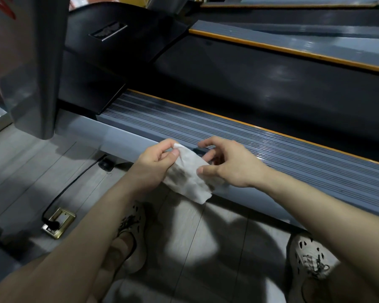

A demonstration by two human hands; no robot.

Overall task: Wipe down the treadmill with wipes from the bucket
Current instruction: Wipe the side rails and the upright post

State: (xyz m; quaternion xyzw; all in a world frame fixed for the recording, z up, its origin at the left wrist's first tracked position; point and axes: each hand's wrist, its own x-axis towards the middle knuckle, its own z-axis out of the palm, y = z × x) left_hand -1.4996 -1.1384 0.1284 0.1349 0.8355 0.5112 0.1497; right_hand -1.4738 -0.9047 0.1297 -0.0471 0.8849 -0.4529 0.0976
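Note:
A white wipe (189, 176) with a dark grey smudge hangs between my two hands, just above the near edge of the treadmill's ribbed grey side rail (271, 149). My left hand (155, 165) pinches the wipe's upper corner between thumb and fingers. On the other side, my right hand (230, 162) grips its right edge with the thumb on top. The black running belt (271, 84) lies beyond the rail, edged in orange. No bucket is in view.
The treadmill's grey upright post (31, 62) stands at the left. A black power cord (70, 184) runs across the tiled floor to a brass floor socket (58, 223). My two light shoes (132, 235) rest on the floor below. A second treadmill deck (315, 38) lies behind.

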